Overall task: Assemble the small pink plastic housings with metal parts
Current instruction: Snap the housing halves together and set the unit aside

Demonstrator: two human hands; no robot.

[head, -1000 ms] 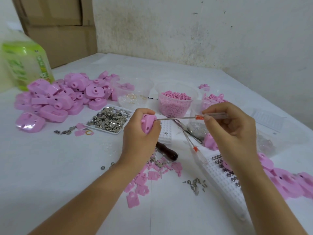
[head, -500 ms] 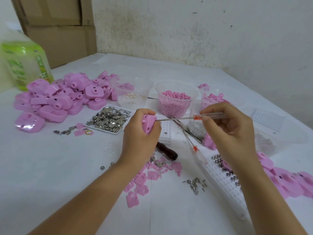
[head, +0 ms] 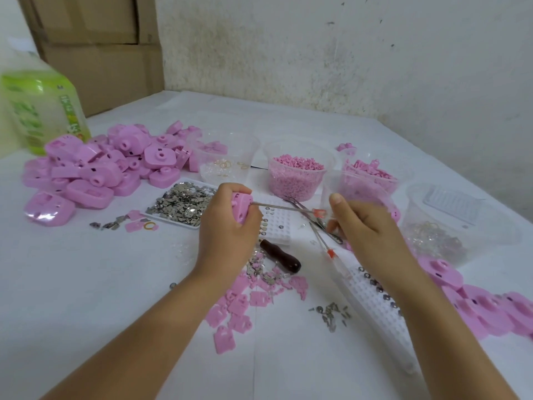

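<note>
Near the centre of the frame, the left hand [head: 227, 235] gripped one pink housing [head: 240, 207] above the tabletop [head: 86, 284]. The right hand [head: 366, 235] pinched a thin screwdriver [head: 284, 208]. Its shaft lay almost level, with the tip to the left touching the housing.

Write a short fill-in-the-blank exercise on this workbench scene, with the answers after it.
1. The left hand grips a pink ____.
2. The right hand points a thin screwdriver at the housing, with its tip at the housing's ____ side.
3. The tray beside the left hand holds loose ____ parts.
4. The tub behind the hands is filled with small ____ pieces.

Answers: housing; right; metal; pink
</note>
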